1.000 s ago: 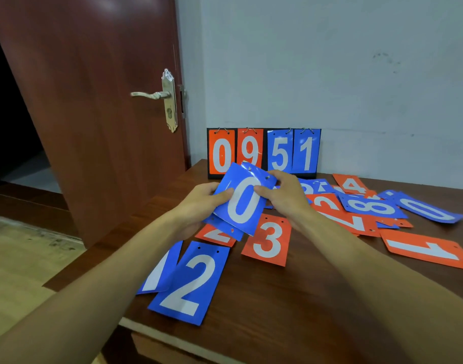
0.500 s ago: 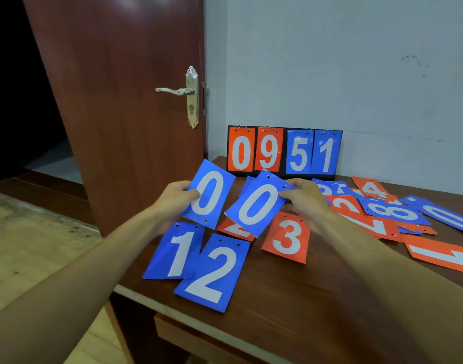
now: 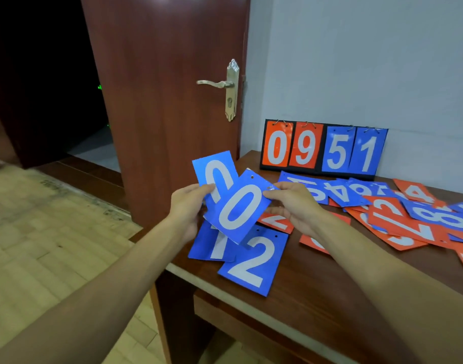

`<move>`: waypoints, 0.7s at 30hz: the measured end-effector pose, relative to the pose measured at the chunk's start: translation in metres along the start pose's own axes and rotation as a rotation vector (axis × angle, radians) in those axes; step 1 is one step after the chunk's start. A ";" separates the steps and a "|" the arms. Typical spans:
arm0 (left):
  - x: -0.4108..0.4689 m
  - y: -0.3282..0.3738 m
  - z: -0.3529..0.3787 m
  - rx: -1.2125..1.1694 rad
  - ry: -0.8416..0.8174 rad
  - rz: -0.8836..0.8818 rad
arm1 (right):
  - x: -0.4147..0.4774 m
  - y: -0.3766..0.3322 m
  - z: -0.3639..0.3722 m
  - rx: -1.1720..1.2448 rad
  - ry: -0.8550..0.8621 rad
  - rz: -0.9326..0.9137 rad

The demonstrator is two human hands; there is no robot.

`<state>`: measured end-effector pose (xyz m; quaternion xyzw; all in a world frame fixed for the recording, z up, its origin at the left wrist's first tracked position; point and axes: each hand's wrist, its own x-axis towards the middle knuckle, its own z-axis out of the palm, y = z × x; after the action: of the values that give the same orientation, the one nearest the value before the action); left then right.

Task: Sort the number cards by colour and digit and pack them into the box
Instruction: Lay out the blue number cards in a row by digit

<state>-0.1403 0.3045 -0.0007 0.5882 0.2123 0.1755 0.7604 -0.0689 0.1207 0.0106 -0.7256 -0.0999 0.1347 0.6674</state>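
My left hand [image 3: 188, 207] grips a blue card with a white 0 [image 3: 214, 170] by its lower edge. My right hand [image 3: 294, 206] pinches a second blue 0 card [image 3: 239, 210] at its right corner; this card overlaps the first in front. Both are held above the table's left end. Under them lie a blue 1 card [image 3: 212, 248] and a blue 2 card [image 3: 254, 261]. Several blue and orange number cards [image 3: 398, 211] are scattered to the right. No box is in view.
A black scoreboard stand [image 3: 323, 149] showing 0 9 5 1 leans on the wall at the back of the wooden table [image 3: 330, 282]. An open brown door [image 3: 172, 101] with a metal handle stands just left of the table. Floor lies beyond the table's left edge.
The two blue 0 cards, held apart half a second ago, have come together and now overlap. The view has swung left, so the table sits further right in frame.
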 end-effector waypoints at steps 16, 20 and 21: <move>-0.031 0.024 0.011 0.060 -0.375 -0.026 | -0.031 -0.016 -0.053 -0.142 0.151 -0.120; -0.036 0.031 0.026 0.478 -0.420 0.081 | -0.038 -0.019 -0.063 -0.198 0.073 -0.143; -0.039 0.032 0.032 0.581 -0.444 0.086 | -0.040 -0.019 -0.064 -0.213 0.068 -0.150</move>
<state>-0.1567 0.2658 0.0416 0.8118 0.0581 0.0078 0.5811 -0.0847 0.0490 0.0371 -0.7869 -0.1448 0.0485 0.5980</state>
